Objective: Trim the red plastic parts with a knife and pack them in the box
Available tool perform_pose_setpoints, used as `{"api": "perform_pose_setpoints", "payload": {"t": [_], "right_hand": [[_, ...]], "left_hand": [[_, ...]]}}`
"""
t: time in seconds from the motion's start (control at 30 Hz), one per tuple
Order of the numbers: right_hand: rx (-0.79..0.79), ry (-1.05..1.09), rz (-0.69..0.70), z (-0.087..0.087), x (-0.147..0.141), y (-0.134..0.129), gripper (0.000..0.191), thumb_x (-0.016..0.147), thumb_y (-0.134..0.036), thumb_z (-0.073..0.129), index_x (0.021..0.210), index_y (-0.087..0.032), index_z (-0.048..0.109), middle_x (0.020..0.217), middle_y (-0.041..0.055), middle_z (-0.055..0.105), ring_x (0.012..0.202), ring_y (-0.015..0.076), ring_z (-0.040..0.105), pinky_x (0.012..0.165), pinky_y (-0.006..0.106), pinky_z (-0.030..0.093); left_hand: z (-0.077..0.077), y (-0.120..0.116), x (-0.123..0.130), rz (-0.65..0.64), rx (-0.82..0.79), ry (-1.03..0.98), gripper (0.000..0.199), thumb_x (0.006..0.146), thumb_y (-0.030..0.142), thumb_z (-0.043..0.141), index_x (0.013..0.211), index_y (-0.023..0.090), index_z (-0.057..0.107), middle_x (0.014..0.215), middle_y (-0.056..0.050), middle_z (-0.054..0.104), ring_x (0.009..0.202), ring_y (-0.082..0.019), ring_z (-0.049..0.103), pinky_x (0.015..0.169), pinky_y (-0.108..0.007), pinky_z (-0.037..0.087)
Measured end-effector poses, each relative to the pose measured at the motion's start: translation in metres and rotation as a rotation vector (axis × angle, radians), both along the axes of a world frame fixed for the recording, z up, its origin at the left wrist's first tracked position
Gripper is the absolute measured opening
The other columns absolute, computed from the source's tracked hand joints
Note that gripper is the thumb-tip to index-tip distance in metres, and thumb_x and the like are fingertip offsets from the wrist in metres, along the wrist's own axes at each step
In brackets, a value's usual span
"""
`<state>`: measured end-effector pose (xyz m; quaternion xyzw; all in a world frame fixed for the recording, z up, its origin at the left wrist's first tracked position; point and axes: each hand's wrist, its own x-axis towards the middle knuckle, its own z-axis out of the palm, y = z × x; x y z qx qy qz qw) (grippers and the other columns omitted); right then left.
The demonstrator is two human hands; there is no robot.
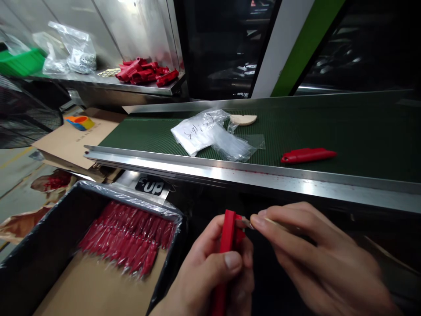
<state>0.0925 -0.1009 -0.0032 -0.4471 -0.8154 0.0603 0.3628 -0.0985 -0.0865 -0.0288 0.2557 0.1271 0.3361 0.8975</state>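
Note:
My left hand (213,267) is closed round a long red plastic part (227,232), held upright below the conveyor's front rail. My right hand (305,245) pinches a thin knife (245,223), its blade touching the upper right side of the red part. The knife's handle runs back between the fingers and is mostly hidden. Another red part (308,155) lies on the green conveyor belt (141,131), beyond my right hand.
Plastic bags (200,131) and a pale curved piece (244,119) lie on the belt. A lined box (98,289) at lower left holds rows of wrapped red parts. Red parts (141,70) are piled on a metal shelf, near a tape roll (80,122) on cardboard.

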Motion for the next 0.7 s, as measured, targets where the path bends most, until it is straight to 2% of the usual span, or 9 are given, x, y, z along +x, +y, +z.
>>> {"api": "perform_pose_setpoints", "payload": {"t": [0.13, 0.47, 0.63, 0.7], "right_hand": [[-0.007, 0.011, 0.012, -0.0003, 0.0001, -0.0001, 0.04, 0.088, 0.002, 0.05, 0.124, -0.011, 0.062, 0.11, 0.009, 0.058, 0.106, 0.0151, 0.054, 0.085, 0.027, 0.049], [0.002, 0.011, 0.009, -0.0002, 0.0004, -0.0014, 0.037, 0.089, 0.001, 0.05, 0.121, -0.01, 0.063, 0.108, 0.009, 0.06, 0.104, 0.0143, 0.055, 0.083, 0.025, 0.05], [-0.005, 0.004, 0.007, -0.0049, 0.0014, -0.0022, 0.041, 0.087, 0.001, 0.05, 0.124, -0.013, 0.062, 0.108, 0.0094, 0.061, 0.104, 0.0162, 0.057, 0.081, 0.027, 0.052], [-0.005, 0.004, -0.038, -0.0084, 0.0044, -0.0015, 0.045, 0.088, 0.0, 0.051, 0.128, -0.017, 0.06, 0.11, 0.0089, 0.061, 0.103, 0.0169, 0.059, 0.081, 0.029, 0.052]], "left_hand": [[0.0009, -0.0003, 0.002, 0.04, 0.02, -0.017, 0.014, 0.094, 0.023, 0.048, 0.107, 0.02, 0.051, 0.066, 0.003, 0.049, 0.042, -0.004, 0.039, 0.041, -0.012, 0.04], [-0.0013, 0.0002, 0.0043, 0.017, 0.032, -0.035, 0.013, 0.095, 0.022, 0.044, 0.106, 0.019, 0.05, 0.063, 0.004, 0.047, 0.04, -0.004, 0.036, 0.04, -0.012, 0.038], [-0.0005, -0.0007, 0.0031, 0.05, -0.043, 0.009, 0.011, 0.092, 0.023, 0.053, 0.102, 0.019, 0.054, 0.082, 0.0, 0.052, 0.042, -0.002, 0.042, 0.038, -0.013, 0.038], [0.0023, -0.0015, 0.0004, 0.02, -0.073, 0.03, 0.019, 0.089, 0.026, 0.06, 0.107, 0.02, 0.056, 0.085, -0.001, 0.055, 0.045, -0.002, 0.044, 0.041, -0.013, 0.037]]}}
